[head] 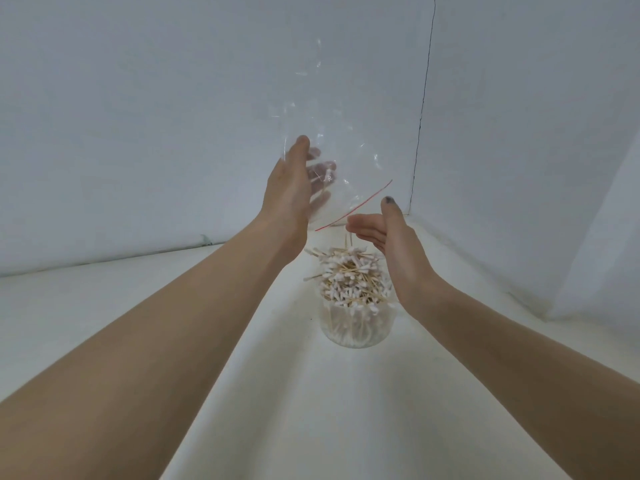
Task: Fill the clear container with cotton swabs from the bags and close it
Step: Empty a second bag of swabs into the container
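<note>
Near the back of the white tabletop (104,323), close to the corner where the two walls meet, stands the clear container (356,323). It is round and see-through. Cotton swabs (349,275) fill it and pile up above its rim in a messy heap. Some sticks poke out sideways over the edge.

Above the container I see the clear bag (346,168), tipped so its red zip line points down toward the heap. It looks almost empty, with maybe one or two swabs left inside. I cannot see a lid anywhere.

My left hand (291,188) holds the bag from the side. The thumb is in front and the fingers show through the plastic behind it, so it pinches the bag. My right hand (391,237) is just under the mouth of the bag, with the palm open and the fingers straight and close together. It holds nothing. It sits just above the heap, a bit like a wall to guide the swabs.

I think the filling is nearly done, and closing comes after. What worries me is the tall pile. It is loose and leans past the rim, so a bump from my right hand or the bag could knock swabs onto the table. More swabs dropped on top may slide off too. A lid will likely not sit flat until the heap is pressed down. The container looks light, so a push could tip it.
</note>
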The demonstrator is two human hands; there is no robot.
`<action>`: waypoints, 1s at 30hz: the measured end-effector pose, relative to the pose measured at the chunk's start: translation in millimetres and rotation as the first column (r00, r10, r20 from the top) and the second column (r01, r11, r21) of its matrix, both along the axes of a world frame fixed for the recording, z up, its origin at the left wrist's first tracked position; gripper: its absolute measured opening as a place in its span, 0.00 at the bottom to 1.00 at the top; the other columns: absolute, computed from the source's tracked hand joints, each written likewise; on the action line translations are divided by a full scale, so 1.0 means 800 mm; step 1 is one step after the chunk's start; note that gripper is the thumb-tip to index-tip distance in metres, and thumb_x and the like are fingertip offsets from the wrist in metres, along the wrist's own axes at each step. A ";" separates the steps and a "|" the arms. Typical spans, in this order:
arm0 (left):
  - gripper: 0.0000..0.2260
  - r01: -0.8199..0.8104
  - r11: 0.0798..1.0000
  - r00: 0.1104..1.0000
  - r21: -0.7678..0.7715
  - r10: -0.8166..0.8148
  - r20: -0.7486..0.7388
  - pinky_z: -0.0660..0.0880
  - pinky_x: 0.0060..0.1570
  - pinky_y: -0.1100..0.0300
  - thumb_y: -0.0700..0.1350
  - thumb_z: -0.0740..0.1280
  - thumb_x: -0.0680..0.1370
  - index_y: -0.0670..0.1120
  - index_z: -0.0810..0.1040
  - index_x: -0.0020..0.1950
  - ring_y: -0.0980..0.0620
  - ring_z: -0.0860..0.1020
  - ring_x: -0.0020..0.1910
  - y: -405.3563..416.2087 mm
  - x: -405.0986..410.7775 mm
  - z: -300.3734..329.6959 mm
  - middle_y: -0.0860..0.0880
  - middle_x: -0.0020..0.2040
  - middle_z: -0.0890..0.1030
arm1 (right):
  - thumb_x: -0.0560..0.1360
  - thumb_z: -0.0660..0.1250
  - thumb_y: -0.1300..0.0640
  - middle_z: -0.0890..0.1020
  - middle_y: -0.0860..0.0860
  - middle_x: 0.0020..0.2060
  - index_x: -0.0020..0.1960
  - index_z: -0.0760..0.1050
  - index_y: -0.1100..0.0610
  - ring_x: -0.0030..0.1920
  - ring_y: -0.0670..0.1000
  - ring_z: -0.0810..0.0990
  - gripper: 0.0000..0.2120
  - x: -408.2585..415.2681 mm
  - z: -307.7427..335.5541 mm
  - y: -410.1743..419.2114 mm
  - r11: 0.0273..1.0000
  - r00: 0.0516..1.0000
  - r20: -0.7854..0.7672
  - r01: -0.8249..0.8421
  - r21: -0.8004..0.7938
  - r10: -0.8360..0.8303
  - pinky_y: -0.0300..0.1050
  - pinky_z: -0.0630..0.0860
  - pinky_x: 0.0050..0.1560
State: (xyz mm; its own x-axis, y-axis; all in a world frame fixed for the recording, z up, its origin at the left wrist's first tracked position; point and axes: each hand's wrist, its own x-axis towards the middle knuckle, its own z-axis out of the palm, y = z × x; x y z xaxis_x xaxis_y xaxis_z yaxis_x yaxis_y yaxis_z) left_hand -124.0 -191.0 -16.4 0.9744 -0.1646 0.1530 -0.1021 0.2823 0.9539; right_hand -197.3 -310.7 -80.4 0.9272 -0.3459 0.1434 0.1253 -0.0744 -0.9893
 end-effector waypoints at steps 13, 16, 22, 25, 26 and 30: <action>0.06 0.069 0.997 0.998 0.019 -0.070 0.011 0.79 0.62 0.53 0.48 0.64 0.82 0.49 0.75 0.58 0.52 0.82 0.53 0.007 -0.009 -0.002 0.48 0.51 0.84 | 0.74 0.60 0.70 0.85 0.51 0.51 0.55 0.80 0.55 0.58 0.49 0.81 0.17 -0.007 0.008 -0.008 1.000 0.990 0.137 0.030 0.002 -0.029 0.44 0.72 0.63; 0.08 0.080 0.995 0.995 0.058 -0.083 0.060 0.79 0.62 0.52 0.49 0.65 0.83 0.50 0.75 0.61 0.53 0.81 0.53 0.011 -0.013 -0.011 0.48 0.54 0.83 | 0.68 0.60 0.75 0.85 0.49 0.53 0.55 0.82 0.54 0.59 0.49 0.80 0.24 -0.010 0.009 -0.007 0.999 0.991 0.127 -0.049 -0.019 0.052 0.40 0.74 0.55; 0.06 0.099 0.981 0.986 0.164 -0.119 0.116 0.79 0.62 0.49 0.49 0.63 0.84 0.51 0.74 0.60 0.51 0.82 0.44 0.007 -0.020 -0.020 0.48 0.47 0.79 | 0.65 0.56 0.80 0.83 0.53 0.61 0.62 0.80 0.54 0.51 0.53 0.77 0.34 -0.003 0.020 0.005 0.926 0.944 0.114 -0.326 0.192 0.309 0.46 0.73 0.50; 0.08 0.095 0.982 0.986 0.166 -0.115 0.119 0.82 0.45 0.53 0.50 0.61 0.85 0.49 0.72 0.62 0.48 0.82 0.40 0.004 -0.021 -0.022 0.45 0.48 0.77 | 0.64 0.56 0.80 0.84 0.57 0.59 0.61 0.79 0.58 0.52 0.55 0.75 0.32 -0.003 0.026 0.005 0.883 0.900 0.097 -0.436 0.176 0.425 0.46 0.72 0.51; 0.09 0.075 0.985 0.988 0.157 -0.094 0.119 0.80 0.39 0.57 0.50 0.61 0.86 0.48 0.72 0.63 0.49 0.81 0.38 0.004 -0.019 -0.022 0.44 0.49 0.76 | 0.64 0.57 0.79 0.85 0.57 0.55 0.59 0.80 0.60 0.52 0.56 0.76 0.29 -0.003 0.027 0.005 0.876 0.891 0.085 -0.455 0.158 0.447 0.48 0.72 0.52; 0.10 0.051 0.994 0.994 0.098 -0.060 0.087 0.80 0.46 0.56 0.51 0.63 0.84 0.49 0.73 0.62 0.50 0.78 0.46 0.006 -0.012 -0.020 0.46 0.50 0.76 | 0.65 0.61 0.76 0.80 0.53 0.39 0.48 0.80 0.62 0.43 0.52 0.78 0.18 -0.006 0.027 -0.002 0.926 0.930 0.019 -0.367 0.086 0.367 0.48 0.72 0.51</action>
State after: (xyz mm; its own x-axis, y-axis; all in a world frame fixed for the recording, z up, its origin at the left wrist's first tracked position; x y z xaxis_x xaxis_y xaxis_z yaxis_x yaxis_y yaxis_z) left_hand -134.0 -185.8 -32.5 0.9465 -0.2358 0.2205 -0.1753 0.1981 0.9644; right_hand -201.9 -312.1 -58.7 0.9914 0.0075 0.1306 0.1299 0.0626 -0.9896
